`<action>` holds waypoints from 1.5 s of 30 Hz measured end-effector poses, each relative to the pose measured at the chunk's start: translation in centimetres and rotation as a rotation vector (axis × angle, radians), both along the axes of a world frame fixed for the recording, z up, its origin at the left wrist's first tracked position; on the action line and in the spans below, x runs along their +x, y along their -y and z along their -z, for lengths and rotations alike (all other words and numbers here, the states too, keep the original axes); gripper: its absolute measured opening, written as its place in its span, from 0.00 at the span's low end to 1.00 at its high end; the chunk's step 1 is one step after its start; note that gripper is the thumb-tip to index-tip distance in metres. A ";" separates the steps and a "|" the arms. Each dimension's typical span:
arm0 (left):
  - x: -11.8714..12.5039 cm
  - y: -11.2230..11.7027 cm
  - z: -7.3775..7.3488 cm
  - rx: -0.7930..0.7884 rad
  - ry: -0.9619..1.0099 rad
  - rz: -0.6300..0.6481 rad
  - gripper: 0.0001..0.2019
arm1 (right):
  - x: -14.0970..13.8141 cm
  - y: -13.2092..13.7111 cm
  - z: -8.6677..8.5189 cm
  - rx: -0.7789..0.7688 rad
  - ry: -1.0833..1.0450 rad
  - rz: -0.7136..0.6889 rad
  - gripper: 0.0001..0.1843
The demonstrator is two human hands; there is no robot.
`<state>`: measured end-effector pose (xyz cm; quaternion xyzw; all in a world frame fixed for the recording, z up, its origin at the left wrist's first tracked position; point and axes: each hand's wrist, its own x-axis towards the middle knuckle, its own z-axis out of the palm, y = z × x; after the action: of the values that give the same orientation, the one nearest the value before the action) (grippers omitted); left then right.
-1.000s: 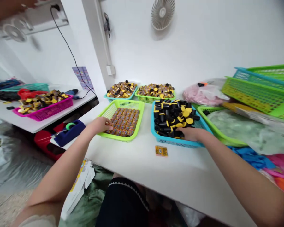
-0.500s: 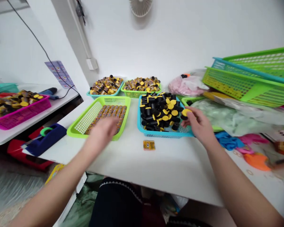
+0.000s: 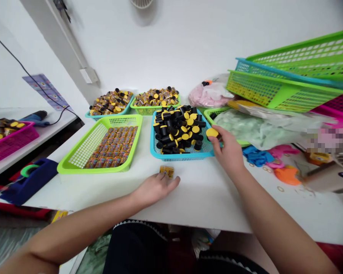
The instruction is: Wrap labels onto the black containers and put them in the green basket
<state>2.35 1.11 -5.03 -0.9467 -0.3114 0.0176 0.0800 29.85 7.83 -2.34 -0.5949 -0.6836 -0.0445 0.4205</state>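
My right hand pinches a small black cylinder with a yellow cap at the right side of a blue basket. Heaped in that basket are similar black cylinders with yellow ends. On the white table, my left hand reaches to a small stack of yellow printed labels. Its fingertips meet the near edge of the stack, while the thumb stands apart. To the left, a green basket holds rows of cylinders wrapped in printed labels.
Two baskets of labelled cylinders stand by the wall. Stacked green and blue baskets rise at right above plastic bags. Blue and orange balloon-like pieces lie right. A blue tape dispenser sits at the left edge.
My left hand has moved from above the green basket, right and nearer, to the label stack. My right hand still holds the capped cylinder by the blue basket. The view has shifted right.
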 end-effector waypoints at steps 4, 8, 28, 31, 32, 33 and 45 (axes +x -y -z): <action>-0.9 1.2 -0.1 -0.052 0.067 -0.082 0.22 | -0.2 0.4 0.0 0.022 -0.114 -0.022 0.29; -2.1 2.6 -0.7 -0.180 0.376 -0.225 0.26 | -0.8 0.8 0.0 0.091 -0.057 -0.147 0.25; 1.7 -2.8 -0.8 -0.603 0.947 -0.199 0.31 | -4.6 3.5 0.3 -0.196 -0.639 -0.531 0.25; 1.7 -2.7 -0.3 -0.539 0.983 -0.200 0.30 | -5.1 4.3 0.0 -0.224 -0.552 -0.450 0.23; 1.7 -2.8 -0.1 -0.525 1.003 -0.195 0.31 | -5.3 4.5 -0.1 -0.223 -0.522 -0.437 0.21; 1.7 -2.8 -0.1 -0.520 1.022 -0.194 0.31 | -5.4 4.6 -0.1 -0.216 -0.488 -0.433 0.19; 2.5 -2.2 -0.9 -0.931 1.510 0.000 0.50 | -5.4 4.3 0.5 0.006 -0.133 -0.800 0.23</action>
<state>4.87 3.31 -4.14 -0.6423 -0.2426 -0.4868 -0.5400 24.47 3.54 -2.85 -0.2825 -0.8324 0.1593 0.4494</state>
